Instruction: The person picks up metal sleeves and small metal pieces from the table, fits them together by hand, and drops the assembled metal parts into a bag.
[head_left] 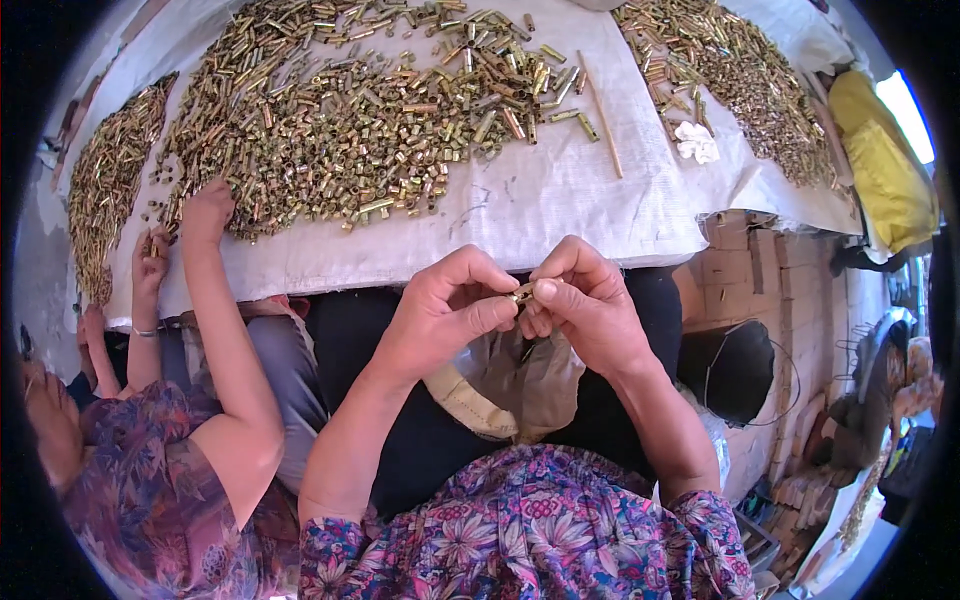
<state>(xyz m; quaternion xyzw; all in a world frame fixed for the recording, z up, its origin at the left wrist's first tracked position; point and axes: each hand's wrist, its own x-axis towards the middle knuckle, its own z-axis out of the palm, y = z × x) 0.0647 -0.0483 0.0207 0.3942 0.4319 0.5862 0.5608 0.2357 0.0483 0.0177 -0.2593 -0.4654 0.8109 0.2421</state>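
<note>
Left hand [420, 312] and right hand [605, 322] both pinching one small metal piece [522, 293], mid-view. Heap of metal tubes [330, 130] at 11 o'clock, on white sheet [570, 215]. Step seems close fingertip work; next move probably calls for steady thumb pressure.

bright, even light; a slanted white gap [908, 115] at far right glares; small cylindrical brass-coloured metal tubes [330, 130] glint; the white-sheeted bench [600, 215] bends outward.

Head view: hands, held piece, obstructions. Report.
Left hand, right hand: pinching small brass-coloured piece. Piece partly hidden by fingers. White-covered table beyond; nothing visibly in the way.
</note>
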